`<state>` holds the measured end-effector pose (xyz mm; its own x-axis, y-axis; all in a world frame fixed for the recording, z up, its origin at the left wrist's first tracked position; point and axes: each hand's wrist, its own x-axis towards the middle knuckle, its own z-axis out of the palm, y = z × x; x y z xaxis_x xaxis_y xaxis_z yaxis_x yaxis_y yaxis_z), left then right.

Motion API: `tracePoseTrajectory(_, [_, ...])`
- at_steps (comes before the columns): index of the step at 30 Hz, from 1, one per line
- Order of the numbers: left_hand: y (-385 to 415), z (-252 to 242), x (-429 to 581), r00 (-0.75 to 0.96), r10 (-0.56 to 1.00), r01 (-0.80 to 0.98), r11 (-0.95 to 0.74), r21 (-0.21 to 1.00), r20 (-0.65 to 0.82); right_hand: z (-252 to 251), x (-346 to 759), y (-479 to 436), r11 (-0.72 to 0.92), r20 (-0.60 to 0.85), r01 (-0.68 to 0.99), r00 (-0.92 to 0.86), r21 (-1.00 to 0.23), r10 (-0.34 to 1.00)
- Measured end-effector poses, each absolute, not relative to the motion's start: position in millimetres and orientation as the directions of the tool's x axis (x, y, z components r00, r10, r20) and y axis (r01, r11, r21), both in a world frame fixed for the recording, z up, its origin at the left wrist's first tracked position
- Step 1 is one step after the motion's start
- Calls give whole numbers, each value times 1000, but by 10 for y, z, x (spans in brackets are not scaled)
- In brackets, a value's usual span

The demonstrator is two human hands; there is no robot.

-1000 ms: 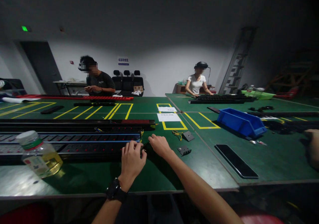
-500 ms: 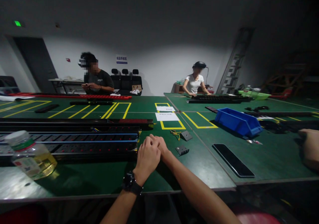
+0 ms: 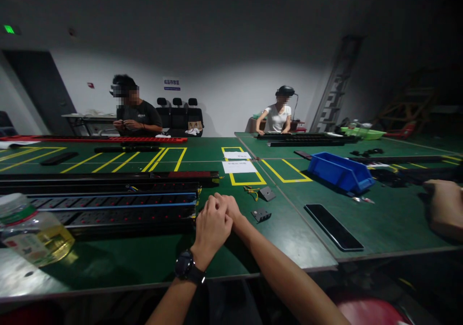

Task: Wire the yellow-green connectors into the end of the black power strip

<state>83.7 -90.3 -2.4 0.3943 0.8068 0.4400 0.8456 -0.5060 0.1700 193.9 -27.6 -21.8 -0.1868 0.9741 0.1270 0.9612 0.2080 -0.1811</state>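
My left hand (image 3: 212, 224), with a black watch on its wrist, is closed, its fingers curled. My right hand (image 3: 232, 207) lies against it on the far side, also closed and largely covered by the left. Whatever is between the fingers, if anything, is hidden. Both hands are together beside the right end of a long black power strip rail (image 3: 133, 215) dotted with red. To the right of the hands lie a small dark metal bracket (image 3: 262, 214), a second bracket (image 3: 267, 193) and yellow wires (image 3: 252, 191).
A bottle of yellow liquid (image 3: 34, 236) stands at left. A phone (image 3: 333, 226) and a blue bin (image 3: 340, 173) are to the right, paper sheets (image 3: 238, 167) ahead. Two people work across the green table (image 3: 289, 228); another person's hand (image 3: 445, 208) shows at far right.
The whole scene has shifted slightly left in view. My two hands stay together by the rail's end. The person in white across the table has moved their arms leftward.
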Motion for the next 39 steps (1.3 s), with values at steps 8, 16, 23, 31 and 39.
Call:
tracePoseTrajectory(8, [-901, -15, 830, 418, 814, 817, -531, 224, 404, -165, 1942, -300, 185, 99, 966, -170, -179, 981])
tracePoseTrajectory(16, [-844, 165, 864, 479, 765, 812, -573, 114, 430, -65, 1965, -356, 168, 91, 967, -153, -191, 984])
tracePoseTrajectory(23, [-854, 167, 670, 473, 726, 706, -651, 279, 500, 219, 2425, -522, 132, 256, 980, -90, -150, 963])
tracePoseTrajectory(31, [-315, 311, 317, 161, 795, 724, -498, 478, 585, 76, 3180, -1102, -233, 225, 954, 273, -189, 935])
tracePoseTrajectory(39, [321, 589, 199, 89, 854, 696, -422, 581, 513, -224, 3362, -1421, -268, 153, 931, 310, -248, 938])
